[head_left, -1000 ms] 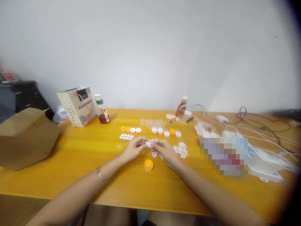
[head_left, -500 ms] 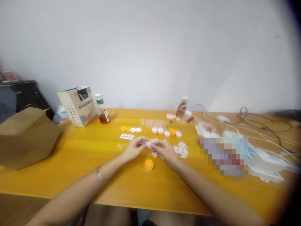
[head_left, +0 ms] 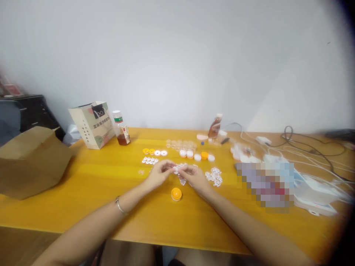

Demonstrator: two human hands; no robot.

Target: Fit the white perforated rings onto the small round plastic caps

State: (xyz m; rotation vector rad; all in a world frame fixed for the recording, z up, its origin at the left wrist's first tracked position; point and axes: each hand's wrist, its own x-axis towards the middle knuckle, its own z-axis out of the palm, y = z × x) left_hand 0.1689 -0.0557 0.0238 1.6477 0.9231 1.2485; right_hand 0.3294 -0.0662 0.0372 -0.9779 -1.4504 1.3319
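My left hand (head_left: 160, 175) and my right hand (head_left: 195, 178) meet over the middle of the table, thumbs and fingertips pinching a small white openwork plastic piece (head_left: 175, 169) between them. Its exact kind is too small to make out. Similar white pieces lie under and behind my fingers, partly hidden. A heap of white openwork pieces (head_left: 214, 176) rests to the right of my right hand. Closer to me sits a round orange-and-white part (head_left: 176, 194), apart from both hands. Left of my left hand are several small white parts (head_left: 150, 160) in rows.
Behind my hands run orange and white rings (head_left: 154, 152), round white caps (head_left: 186, 153) and clear cups (head_left: 180, 145). A bottle (head_left: 122, 129) and paper bag (head_left: 95, 125) stand left, a brown bag (head_left: 33, 162) nearer. Another bottle (head_left: 215, 126), cables (head_left: 307, 146) and a white power strip (head_left: 316, 207) are right.
My hands keep their pinch on the small white piece, with only a slight shift of the fingers. The whole view has moved very slightly; the objects on the table stay put.
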